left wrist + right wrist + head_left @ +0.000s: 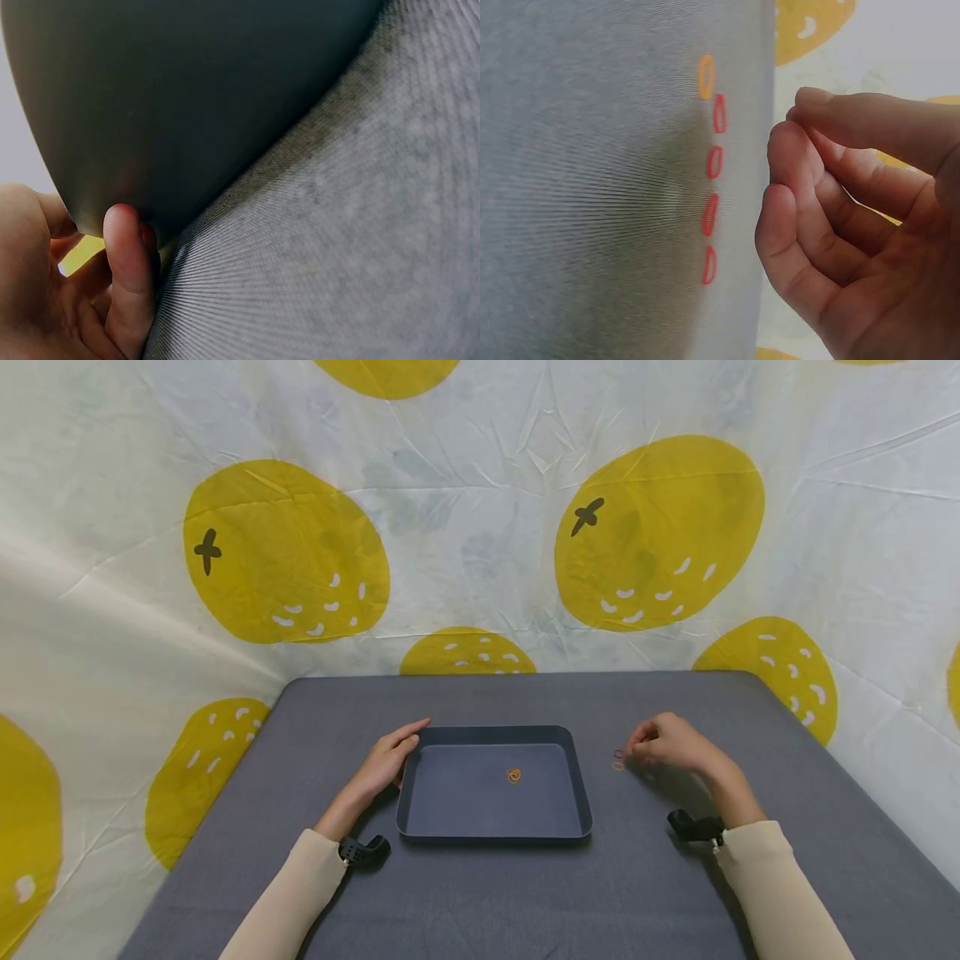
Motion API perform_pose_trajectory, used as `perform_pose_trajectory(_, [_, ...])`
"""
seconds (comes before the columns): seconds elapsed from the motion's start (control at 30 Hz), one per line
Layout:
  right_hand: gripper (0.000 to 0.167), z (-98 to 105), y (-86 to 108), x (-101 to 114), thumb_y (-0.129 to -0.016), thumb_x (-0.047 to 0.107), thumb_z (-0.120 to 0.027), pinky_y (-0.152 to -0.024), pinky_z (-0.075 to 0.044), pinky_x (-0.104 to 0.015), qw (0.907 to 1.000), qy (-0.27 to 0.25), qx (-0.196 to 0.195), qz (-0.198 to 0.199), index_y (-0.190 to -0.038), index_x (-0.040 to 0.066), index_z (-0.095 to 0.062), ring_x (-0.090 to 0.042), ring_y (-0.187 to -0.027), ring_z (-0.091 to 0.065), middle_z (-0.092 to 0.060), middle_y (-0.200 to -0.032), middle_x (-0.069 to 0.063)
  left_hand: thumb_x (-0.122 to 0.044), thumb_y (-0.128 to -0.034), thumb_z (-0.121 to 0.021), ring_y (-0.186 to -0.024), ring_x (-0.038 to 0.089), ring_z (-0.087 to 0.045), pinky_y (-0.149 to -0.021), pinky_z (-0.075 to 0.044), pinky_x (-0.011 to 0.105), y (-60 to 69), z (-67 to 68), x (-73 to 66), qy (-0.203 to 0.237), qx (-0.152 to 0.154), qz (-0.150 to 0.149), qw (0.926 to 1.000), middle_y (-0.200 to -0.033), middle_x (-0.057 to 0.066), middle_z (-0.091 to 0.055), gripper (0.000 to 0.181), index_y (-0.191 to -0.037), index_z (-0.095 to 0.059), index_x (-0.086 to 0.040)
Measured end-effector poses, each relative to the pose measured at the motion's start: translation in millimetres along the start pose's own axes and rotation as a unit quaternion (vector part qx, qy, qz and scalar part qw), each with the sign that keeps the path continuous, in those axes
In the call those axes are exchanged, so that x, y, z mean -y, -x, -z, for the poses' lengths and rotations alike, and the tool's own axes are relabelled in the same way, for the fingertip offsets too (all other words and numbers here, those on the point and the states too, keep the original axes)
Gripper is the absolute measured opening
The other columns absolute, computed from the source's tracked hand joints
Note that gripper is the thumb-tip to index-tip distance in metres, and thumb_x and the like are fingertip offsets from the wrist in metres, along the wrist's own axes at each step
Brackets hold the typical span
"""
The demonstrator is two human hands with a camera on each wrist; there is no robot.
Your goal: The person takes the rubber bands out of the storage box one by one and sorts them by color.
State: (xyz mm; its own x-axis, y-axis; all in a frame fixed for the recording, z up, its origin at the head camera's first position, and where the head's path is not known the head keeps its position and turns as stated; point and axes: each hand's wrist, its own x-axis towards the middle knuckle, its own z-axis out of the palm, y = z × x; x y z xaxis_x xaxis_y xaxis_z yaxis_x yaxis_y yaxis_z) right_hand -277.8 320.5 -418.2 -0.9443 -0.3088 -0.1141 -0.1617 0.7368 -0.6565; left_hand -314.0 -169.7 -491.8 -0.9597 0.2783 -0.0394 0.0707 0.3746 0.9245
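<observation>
On gray tbl (487, 897) by print bkdrop (472, 568), L grip (384, 765) clamps tray (457, 802), R grip (675, 745) together.

One dark grey rectangular tray (457, 802), in the left hand's (386, 762) hold. Beside the right hand (672, 743): four small red loops (710, 215), one thin orange loop (701, 77). Tray's orange loops (513, 775): overlapping, uncountable.

Grey cloth-covered table (480, 902), white backdrop (472, 568), yellow fruit prints (285, 547)
</observation>
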Motion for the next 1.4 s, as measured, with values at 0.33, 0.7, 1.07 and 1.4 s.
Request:
perform_pose_trajectory(0.33, [0.018, 7, -0.1, 12, -0.095, 0.013, -0.071, -0.062, -0.051, -0.027, 0.9998, 0.007, -0.011, 0.017, -0.100, -0.003, -0.077, -0.013, -0.071, -0.060, -0.072, -0.082, -0.009, -0.029, -0.1134, -0.041, -0.047, 0.019, -0.049, -0.048, -0.052, 0.039, -0.3, 1.2, -3.2, 0.008, 0.014, 0.007, 0.9998, -0.087, 0.027, -0.059, 0.046, -0.159, -0.045, -0.024])
perform_pose_trajectory(0.7, [0.020, 1, -1.4, 30, -0.097, 0.014, -0.070, -0.059, -0.050, -0.030, 0.9994, 0.014, -0.017, 0.025, -0.105, -0.004, -0.075, -0.014, -0.065, -0.057, -0.070, -0.078, -0.007, -0.032, -0.1127, -0.043, -0.045, 0.018, -0.049, -0.048, -0.053, 0.037, 1.3, 0.4, -0.9, -0.003, 0.006, -0.001, 1.0000, -0.058, 0.001, -0.046, 0.043, -0.156, -0.049, -0.030])
perform_pose_trajectory(1.07, [0.016, -9, -16.4, 61, -0.098, 0.017, -0.070, -0.051, -0.048, -0.033, 0.9994, 0.005, -0.006, 0.035, -0.104, 0.003, -0.076, -0.016, -0.058, -0.055, -0.072, -0.085, -0.010, -0.033, -0.1128, -0.043, -0.046, 0.018, -0.049, -0.049, -0.054, 0.037, 1.6, 0.0, -0.6, -0.002, 0.011, -0.004, 0.9999, -0.058, 0.001, -0.046, 0.044, -0.157, -0.047, -0.029])
perform_pose_trajectory(1.4, [0.018, -28, -42.5, 91, -0.096, 0.019, -0.073, -0.074, -0.057, -0.036, 0.9964, 0.000, -0.001, 0.085, -0.104, 0.004, -0.079, -0.029, -0.085, -0.072, -0.077, -0.097, -0.017, -0.031, -0.1135, -0.041, -0.046, 0.019, -0.048, -0.048, -0.052, 0.036, 2.0, 0.9, -3.3, 0.003, 0.020, 0.005, 0.9998, -0.058, 0.002, -0.047, 0.046, -0.159, -0.044, -0.026])
